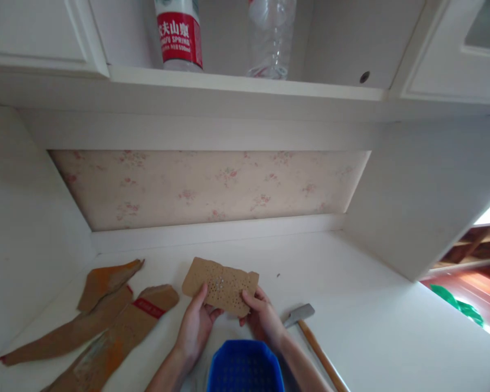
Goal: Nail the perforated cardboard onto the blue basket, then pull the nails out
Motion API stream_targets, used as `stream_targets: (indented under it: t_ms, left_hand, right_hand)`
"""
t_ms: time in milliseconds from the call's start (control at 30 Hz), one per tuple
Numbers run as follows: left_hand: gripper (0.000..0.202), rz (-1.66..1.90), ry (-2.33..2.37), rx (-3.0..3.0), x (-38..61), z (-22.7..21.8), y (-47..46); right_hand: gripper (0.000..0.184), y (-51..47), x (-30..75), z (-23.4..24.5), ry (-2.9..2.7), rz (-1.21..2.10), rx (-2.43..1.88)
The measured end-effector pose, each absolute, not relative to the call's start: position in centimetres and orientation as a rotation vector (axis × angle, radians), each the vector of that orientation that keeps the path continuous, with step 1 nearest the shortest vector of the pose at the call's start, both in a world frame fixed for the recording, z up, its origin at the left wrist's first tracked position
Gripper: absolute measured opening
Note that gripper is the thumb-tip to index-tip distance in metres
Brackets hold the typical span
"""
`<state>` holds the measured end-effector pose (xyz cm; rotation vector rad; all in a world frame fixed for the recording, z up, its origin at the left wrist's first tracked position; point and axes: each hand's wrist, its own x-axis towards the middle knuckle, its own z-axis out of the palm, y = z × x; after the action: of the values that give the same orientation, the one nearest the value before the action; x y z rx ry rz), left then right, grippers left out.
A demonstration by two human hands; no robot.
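A torn piece of brown cardboard [224, 282], dotted with many small holes, is held up between both hands above the white desktop. My left hand [196, 324] grips its lower left edge, thumb on the front and fingers behind. At the lower right edge, my right hand [264, 316] pinches it the same way. Below the cardboard, between my forearms, sits a blue plastic basket [247, 366] with a perforated bottom. Just right of my right hand lies a hammer [301, 314] with a grey metal head and a wooden handle, partly hidden by the forearm.
Several torn cardboard strips [118, 337] lie on the left of the white desktop [375, 316]. Above, a cabinet shelf [237, 84] overhangs, holding a red-labelled water bottle [179, 38] and a clear bottle [271, 41]. Side panels flank the desk.
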<state>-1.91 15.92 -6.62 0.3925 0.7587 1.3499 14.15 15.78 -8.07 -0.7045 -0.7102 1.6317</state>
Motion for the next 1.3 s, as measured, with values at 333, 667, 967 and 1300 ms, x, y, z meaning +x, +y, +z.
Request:
stream_targets:
  t_ms: [333,667,967,1300]
  left_hand:
    - [0.034,1.388,0.745,0.289,-1.7,-5.8,15.8]
    - [0.036,1.359,0.728,0.264,-1.9,-6.4,16.1]
    - [0.032,1.194,0.681,0.341,-1.8,-6.8,15.4]
    - [0.036,1.203,0.733,0.361,-1.9,-7.1,15.2]
  right_hand:
    - [0.041,15.0,14.3,-8.0,-0.799,1.760,-0.614]
    - [0.040,14.7,14.2,-6.0,-0.615,1.776,-0.587]
    - [0.044,14.7,14.6,-6.5,-0.513,1.921,-0.627]
    - [0.040,14.4,13.8,-6.8,-0.617,1.909,-0.691]
